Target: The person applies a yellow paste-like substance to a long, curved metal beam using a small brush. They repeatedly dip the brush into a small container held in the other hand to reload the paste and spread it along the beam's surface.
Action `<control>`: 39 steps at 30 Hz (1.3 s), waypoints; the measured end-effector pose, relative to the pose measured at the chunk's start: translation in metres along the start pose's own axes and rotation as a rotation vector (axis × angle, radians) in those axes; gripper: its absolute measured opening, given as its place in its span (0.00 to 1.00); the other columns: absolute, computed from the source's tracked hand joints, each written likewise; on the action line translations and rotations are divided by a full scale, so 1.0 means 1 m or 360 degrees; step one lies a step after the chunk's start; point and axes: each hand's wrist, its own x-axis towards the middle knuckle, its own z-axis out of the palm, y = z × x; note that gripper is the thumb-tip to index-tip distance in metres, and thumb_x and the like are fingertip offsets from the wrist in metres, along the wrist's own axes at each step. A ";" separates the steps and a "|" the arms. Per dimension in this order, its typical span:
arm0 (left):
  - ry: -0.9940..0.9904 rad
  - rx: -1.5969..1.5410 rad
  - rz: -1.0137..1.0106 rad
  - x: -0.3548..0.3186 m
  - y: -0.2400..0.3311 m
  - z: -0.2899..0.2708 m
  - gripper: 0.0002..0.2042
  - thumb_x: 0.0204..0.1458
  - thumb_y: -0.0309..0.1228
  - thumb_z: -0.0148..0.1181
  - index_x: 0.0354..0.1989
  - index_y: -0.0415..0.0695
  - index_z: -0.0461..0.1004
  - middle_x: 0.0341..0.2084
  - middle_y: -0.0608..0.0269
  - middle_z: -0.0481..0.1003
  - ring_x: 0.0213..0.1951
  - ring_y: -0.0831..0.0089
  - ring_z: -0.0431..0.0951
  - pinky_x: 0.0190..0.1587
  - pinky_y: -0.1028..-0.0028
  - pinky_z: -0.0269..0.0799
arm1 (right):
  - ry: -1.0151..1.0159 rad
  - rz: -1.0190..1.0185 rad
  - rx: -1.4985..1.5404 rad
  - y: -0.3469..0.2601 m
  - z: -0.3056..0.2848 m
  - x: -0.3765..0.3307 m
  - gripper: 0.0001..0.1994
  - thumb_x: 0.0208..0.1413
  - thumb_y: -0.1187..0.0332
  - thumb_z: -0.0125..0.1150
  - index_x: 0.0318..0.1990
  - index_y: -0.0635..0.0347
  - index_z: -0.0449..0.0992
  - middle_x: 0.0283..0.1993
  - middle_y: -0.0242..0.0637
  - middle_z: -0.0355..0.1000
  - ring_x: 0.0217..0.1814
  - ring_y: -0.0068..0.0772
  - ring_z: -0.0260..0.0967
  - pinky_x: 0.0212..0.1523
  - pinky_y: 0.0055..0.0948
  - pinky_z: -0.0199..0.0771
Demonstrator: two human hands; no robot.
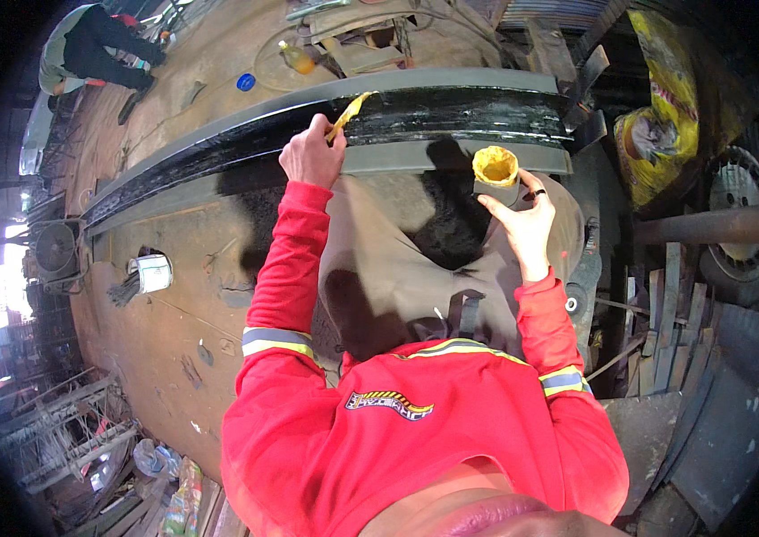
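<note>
Between the fingertips of my left hand (312, 154) is a flat, narrow tool (349, 112) smeared with yellow; its exact kind is hard to make out. Its tip is over the dark web of a long steel beam (478, 111), and I cannot tell whether it touches. The beam's web looks black and glossy, with grey flanges along both sides. My right hand (527, 219) is wrapped around a small grey cup (495, 170), whose rim and inside are coated in yellow paste. The cup is upright, just on the near side of the beam's right end.
A white can holding dark rods (153, 274) lies on the brown metal surface (169, 358) at left. Beyond the beam are a blue lid (245, 82) and a bottle of amber liquid (297, 59). Another person (97, 49) bends over at far left. A yellow sack (657, 125) and metal offcuts (670, 331) crowd the right.
</note>
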 end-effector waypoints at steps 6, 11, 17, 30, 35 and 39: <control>0.0305 -0.0243 -0.0113 0.006 0.006 0.002 0.09 0.45 0.39 0.62 0.28 0.49 0.72 0.19 0.59 0.76 0.24 0.56 0.78 0.25 0.61 0.71 | 0.0004 0.0006 0.0025 0.000 0.001 -0.001 0.30 0.30 0.67 0.79 0.44 0.70 0.74 0.45 0.43 0.73 0.47 0.33 0.69 0.51 0.29 0.67; -0.0119 -0.0137 0.0101 0.013 0.090 0.025 0.12 0.46 0.43 0.60 0.30 0.49 0.71 0.20 0.55 0.76 0.26 0.51 0.78 0.29 0.57 0.72 | 0.0046 0.0024 0.0125 0.007 0.000 -0.001 0.32 0.29 0.66 0.79 0.45 0.70 0.74 0.45 0.43 0.73 0.48 0.32 0.70 0.52 0.29 0.67; -0.0393 -0.0321 0.0355 0.028 0.167 0.047 0.13 0.44 0.44 0.61 0.29 0.48 0.73 0.24 0.53 0.77 0.31 0.53 0.78 0.35 0.57 0.73 | 0.0175 0.0037 0.0011 0.002 -0.011 -0.006 0.31 0.29 0.64 0.79 0.44 0.69 0.74 0.44 0.43 0.73 0.45 0.34 0.70 0.50 0.29 0.68; -0.0214 -0.1670 0.0368 0.093 0.047 -0.007 0.08 0.49 0.31 0.61 0.29 0.39 0.73 0.16 0.65 0.72 0.19 0.73 0.71 0.24 0.75 0.67 | 0.0155 -0.0303 0.0301 -0.029 -0.024 0.052 0.32 0.30 0.69 0.78 0.48 0.65 0.73 0.45 0.33 0.71 0.46 0.25 0.67 0.48 0.25 0.63; -0.0513 -0.2529 -0.0220 0.095 0.015 -0.128 0.05 0.54 0.25 0.51 0.35 0.38 0.70 0.17 0.65 0.68 0.16 0.81 0.64 0.19 0.81 0.58 | 0.0108 -0.0310 0.0328 -0.133 -0.019 0.101 0.33 0.30 0.68 0.77 0.49 0.66 0.72 0.47 0.37 0.71 0.52 0.31 0.67 0.56 0.30 0.63; -0.0464 -0.2046 -0.0078 0.119 -0.004 -0.249 0.07 0.54 0.24 0.54 0.40 0.37 0.71 0.22 0.64 0.72 0.22 0.82 0.68 0.25 0.82 0.64 | -0.0183 -0.0509 0.0221 -0.256 -0.021 0.138 0.30 0.30 0.71 0.77 0.48 0.63 0.73 0.48 0.37 0.71 0.53 0.28 0.66 0.58 0.31 0.61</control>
